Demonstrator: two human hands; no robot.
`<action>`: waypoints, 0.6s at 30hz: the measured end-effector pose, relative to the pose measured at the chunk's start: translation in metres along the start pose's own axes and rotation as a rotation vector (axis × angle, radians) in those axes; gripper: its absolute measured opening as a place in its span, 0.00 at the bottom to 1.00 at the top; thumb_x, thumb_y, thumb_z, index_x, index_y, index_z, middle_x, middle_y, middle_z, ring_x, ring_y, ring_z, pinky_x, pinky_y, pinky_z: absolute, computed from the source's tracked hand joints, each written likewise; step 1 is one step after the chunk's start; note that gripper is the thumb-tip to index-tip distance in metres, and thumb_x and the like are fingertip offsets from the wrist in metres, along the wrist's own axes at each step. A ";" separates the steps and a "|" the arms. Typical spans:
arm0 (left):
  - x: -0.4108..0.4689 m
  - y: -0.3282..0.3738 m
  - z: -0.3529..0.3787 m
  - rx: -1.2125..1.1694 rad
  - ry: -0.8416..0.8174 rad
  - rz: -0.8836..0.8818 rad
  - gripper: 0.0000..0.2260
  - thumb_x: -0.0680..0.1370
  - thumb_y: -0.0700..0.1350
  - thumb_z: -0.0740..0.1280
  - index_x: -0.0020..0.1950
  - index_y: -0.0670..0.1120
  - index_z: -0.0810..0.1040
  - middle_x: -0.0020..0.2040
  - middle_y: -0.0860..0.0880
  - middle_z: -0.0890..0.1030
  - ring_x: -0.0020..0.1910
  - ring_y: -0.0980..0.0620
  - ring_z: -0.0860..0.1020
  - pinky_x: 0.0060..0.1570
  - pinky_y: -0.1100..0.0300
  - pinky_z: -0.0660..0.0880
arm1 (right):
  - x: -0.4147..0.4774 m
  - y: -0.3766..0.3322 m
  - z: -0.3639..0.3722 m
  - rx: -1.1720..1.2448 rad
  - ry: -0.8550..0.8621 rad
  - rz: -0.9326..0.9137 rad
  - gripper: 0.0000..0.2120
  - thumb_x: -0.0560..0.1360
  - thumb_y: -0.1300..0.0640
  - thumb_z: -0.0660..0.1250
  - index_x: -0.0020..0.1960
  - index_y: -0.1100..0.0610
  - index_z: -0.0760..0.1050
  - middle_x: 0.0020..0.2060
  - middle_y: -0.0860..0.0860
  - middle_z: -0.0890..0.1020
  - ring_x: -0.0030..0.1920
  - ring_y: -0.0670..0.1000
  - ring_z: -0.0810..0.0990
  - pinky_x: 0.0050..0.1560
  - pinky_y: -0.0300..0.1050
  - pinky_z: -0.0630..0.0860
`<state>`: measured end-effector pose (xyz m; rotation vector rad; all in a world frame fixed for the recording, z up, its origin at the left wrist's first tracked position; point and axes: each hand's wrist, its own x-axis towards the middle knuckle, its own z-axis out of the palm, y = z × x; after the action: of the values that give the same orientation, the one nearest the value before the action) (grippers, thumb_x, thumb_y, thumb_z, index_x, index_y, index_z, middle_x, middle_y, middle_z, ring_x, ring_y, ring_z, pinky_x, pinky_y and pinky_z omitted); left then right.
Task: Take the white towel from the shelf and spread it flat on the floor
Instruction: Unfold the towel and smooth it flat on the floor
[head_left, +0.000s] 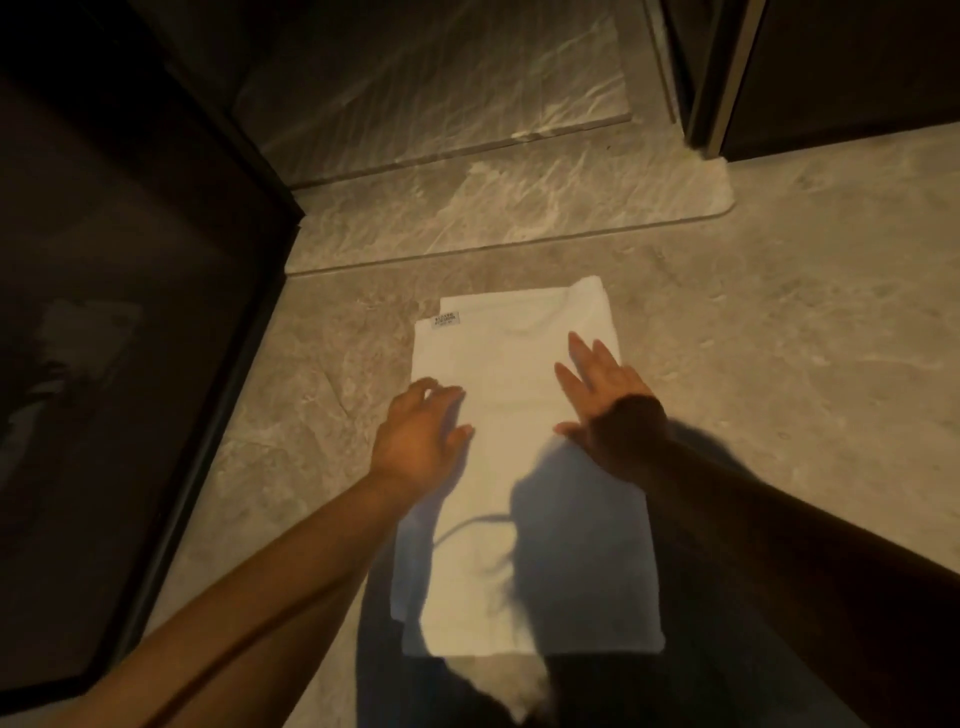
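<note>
The white towel (511, 457) lies lengthwise on the grey marble floor (779, 338), running away from me. It looks folded into a long strip, with a small label near its far left corner. My left hand (423, 434) rests on the towel's left edge, fingers curled and slightly apart. My right hand (605, 402) lies palm down on the right side of the towel, fingers spread flat. Neither hand grips the cloth. Shadow from my arms and head covers the near half of the towel.
A dark glass panel in a black frame (156, 312) stands along the left. A raised marble threshold (519, 218) crosses the floor beyond the towel. A dark door or cabinet with a metal edge (722, 78) stands at the far right.
</note>
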<state>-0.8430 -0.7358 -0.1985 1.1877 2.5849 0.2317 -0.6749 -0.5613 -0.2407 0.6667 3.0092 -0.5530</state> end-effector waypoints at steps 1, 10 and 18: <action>-0.015 0.001 0.006 0.028 -0.070 0.004 0.25 0.76 0.57 0.63 0.71 0.52 0.67 0.73 0.47 0.64 0.71 0.46 0.63 0.68 0.55 0.63 | 0.003 -0.007 -0.004 0.005 0.046 0.012 0.31 0.72 0.52 0.70 0.70 0.60 0.65 0.74 0.63 0.56 0.72 0.66 0.58 0.67 0.59 0.63; -0.079 -0.005 0.025 -0.160 -0.184 -0.386 0.34 0.73 0.53 0.69 0.74 0.47 0.57 0.67 0.40 0.64 0.64 0.39 0.69 0.63 0.50 0.69 | -0.058 -0.028 0.033 0.092 0.022 -0.106 0.34 0.72 0.38 0.57 0.71 0.57 0.66 0.71 0.61 0.65 0.71 0.65 0.63 0.66 0.66 0.62; -0.043 -0.033 0.002 0.014 -0.090 -0.532 0.20 0.78 0.49 0.62 0.69 0.46 0.64 0.63 0.39 0.71 0.62 0.39 0.72 0.61 0.49 0.70 | -0.005 -0.039 0.014 0.287 -0.068 -0.236 0.30 0.70 0.52 0.71 0.69 0.57 0.67 0.74 0.60 0.60 0.74 0.60 0.58 0.69 0.51 0.60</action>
<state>-0.8396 -0.7896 -0.2009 0.4645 2.7069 0.0436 -0.6871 -0.6012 -0.2400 0.2887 2.9899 -1.0094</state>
